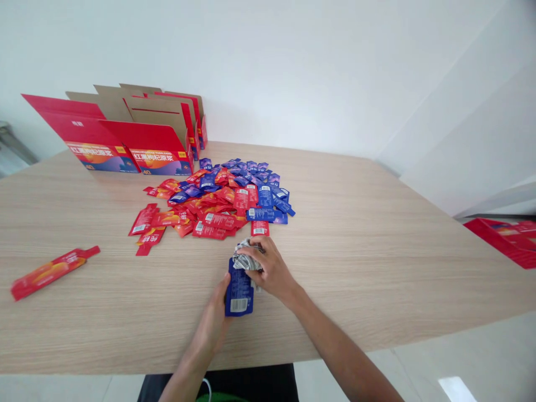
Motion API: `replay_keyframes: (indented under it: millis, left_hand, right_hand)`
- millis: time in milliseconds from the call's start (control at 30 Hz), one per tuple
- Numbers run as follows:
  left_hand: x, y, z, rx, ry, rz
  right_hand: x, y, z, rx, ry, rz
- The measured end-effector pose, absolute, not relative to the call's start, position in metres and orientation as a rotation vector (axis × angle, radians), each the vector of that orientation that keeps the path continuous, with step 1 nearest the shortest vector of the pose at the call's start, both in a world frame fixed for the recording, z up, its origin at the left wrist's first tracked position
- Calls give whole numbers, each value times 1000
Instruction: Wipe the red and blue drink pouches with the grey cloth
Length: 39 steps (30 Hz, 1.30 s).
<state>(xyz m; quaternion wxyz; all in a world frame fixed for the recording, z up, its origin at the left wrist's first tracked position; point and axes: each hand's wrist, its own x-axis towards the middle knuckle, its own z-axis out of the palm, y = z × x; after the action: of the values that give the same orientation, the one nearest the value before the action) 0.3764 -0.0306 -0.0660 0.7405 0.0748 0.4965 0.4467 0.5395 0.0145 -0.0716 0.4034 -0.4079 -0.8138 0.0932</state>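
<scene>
— Left hand (215,321) grips the blue pouch (238,293) by its near-left edge, thumb along the side. Right hand (268,271) is closed on a crumpled grey cloth (245,254) and presses it on the pouch's far end.

— Pouch look?

— Flat, dark blue and glossy, with small white print and a white barcode patch at the near end. Far end is hidden under the cloth.

— Where is it?

— Flat on the wooden table (377,251), just on the person's side of the pile of pouches (228,198), nearly touching the pile's closest red one.

— Axis?

— Long axis runs from the person towards the pile, tilted very slightly. Barcode end points at the person, covered end at the pile.

— Counts?

— One blue pouch in hand, one cloth. Pile is a mix of red and blue pouches, too many and too overlapped to count. One lone red pouch (52,272) lies well left of the pile, lengthwise left to right. Open red boxes (125,139) stand behind the pile to its left: two clear in front, more behind, number unclear. More red packaging (506,237) sits far right of the pile, off the table, count unclear.
</scene>
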Motion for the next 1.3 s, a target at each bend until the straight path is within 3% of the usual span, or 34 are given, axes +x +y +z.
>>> replay_keyframes:
  millis: [333,667,1033,1300]
  left_hand:
    - [367,-7,-48,109,991,1124]
    - [369,-31,-76,137,941,994]
    - [356,-13,-61,154,999,1099]
    - [346,-27,-76,409,1021,1009]
  right_hand:
    - [528,4,-72,-591,-2405,185]
    - [534,12,-76,-1059,-2104,237]
    - [522,2,-76,-572,-2412,290]
    - [524,8,-83,-923,-2225,286]
